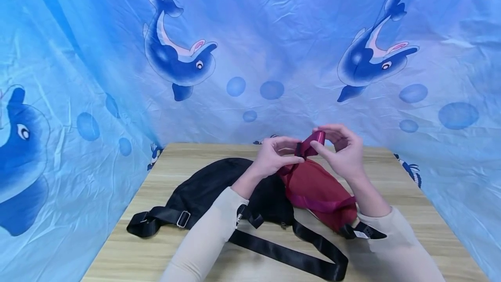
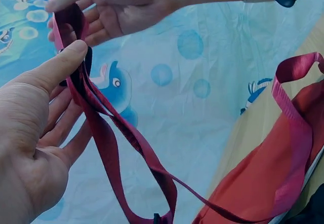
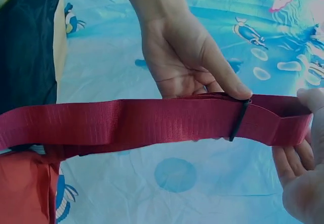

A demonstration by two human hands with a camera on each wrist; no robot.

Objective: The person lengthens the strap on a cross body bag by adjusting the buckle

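Note:
My left hand [image 1: 272,156] pinches a dark red webbing strap [image 3: 167,121] between thumb and fingers, right at its black slider buckle [image 3: 239,121]. My right hand [image 1: 345,153] pinches the folded loop of the same strap, just beyond the buckle. In the left wrist view the doubled strap hangs down from the hands in a long loop. It belongs to a red bag [image 1: 318,186], which lies below the hands on the table. The red bag overlaps a black bag [image 1: 223,182] that lies under my left forearm.
The black bag's long strap [image 1: 285,253] trails over the wooden table [image 1: 419,238] toward the front. Its metal adjuster [image 1: 183,219] lies at the left. A black buckle end with a white label [image 1: 361,234] sits by the right sleeve. A blue dolphin-print sheet [image 1: 250,47] surrounds the table.

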